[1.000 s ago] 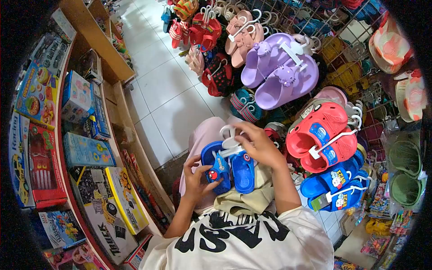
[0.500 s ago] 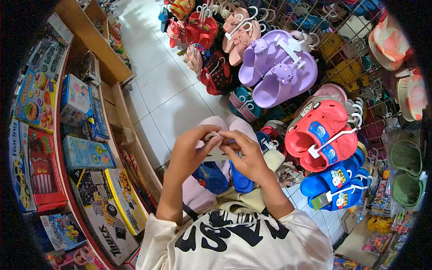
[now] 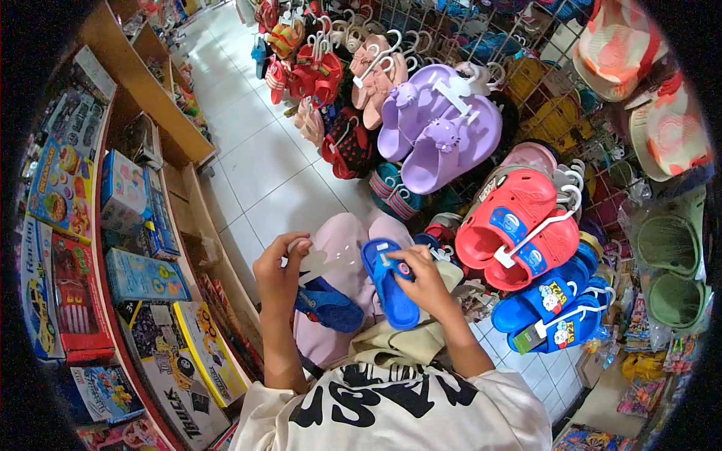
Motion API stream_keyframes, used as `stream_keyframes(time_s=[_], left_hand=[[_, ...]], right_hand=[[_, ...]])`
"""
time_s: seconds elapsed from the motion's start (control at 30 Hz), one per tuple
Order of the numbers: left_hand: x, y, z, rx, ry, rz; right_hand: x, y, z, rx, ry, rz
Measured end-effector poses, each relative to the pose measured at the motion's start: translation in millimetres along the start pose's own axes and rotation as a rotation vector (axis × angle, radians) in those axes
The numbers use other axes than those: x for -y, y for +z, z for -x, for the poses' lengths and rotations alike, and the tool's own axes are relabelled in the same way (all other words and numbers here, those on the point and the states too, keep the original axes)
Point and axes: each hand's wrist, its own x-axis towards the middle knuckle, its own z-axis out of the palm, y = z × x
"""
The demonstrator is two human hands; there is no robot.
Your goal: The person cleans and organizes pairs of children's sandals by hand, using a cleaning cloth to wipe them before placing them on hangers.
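Note:
My left hand [image 3: 282,270] is closed in a pinch on a white plastic shoe hanger [image 3: 322,263], its hook between thumb and fingers. Below the hanger, over my left thigh, is one blue sandal [image 3: 331,307], partly hidden by my forearm. My right hand [image 3: 423,278] grips the matching blue sandal [image 3: 392,297], fingers on its strap, which bears a small round red-and-blue badge. This second sandal points sole-down above my lap, apart from the first one.
To the right, purple clogs [image 3: 451,143], red clogs [image 3: 519,233] and blue slides [image 3: 556,308] hang from a wire rack [image 3: 579,128]. Boxed toys [image 3: 147,274] fill a shelf on the left. White floor tiles [image 3: 271,173] run between them.
My hands have parted from the hanger's top. The left moved left with the hanger; the right let go of it and took hold of one blue sandal. The view shifted slightly.

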Motion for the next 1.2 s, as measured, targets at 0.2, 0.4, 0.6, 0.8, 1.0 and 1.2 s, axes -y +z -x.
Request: stream_keyframes(time_s=[0.2,0.4,0.6,0.8,1.0,1.2], left_hand=[[-20,9,5,0.014,0.111,0.011],[-35,5,8,0.055,0.235,-0.039],[-35,4,17,0.071,0.129,0.085],[-36,-6,20,-0.137,-0.006,0.228],[-62,-22,6,-0.053,0.269,0.044],[-83,-27,-37,0.033,0.589,-0.040]], right_hand=[[42,-25,-19,-0.230,-0.211,-0.056],[57,-35,-13,-0.149,-0.412,0.152],[67,-49,-11,0.120,-0.607,0.227],[63,-44,4,0.153,-0.507,0.052],[91,-58,-4,-0.069,-0.481,-0.010],[129,-72,-74,-0.109,-0.568,0.218]])
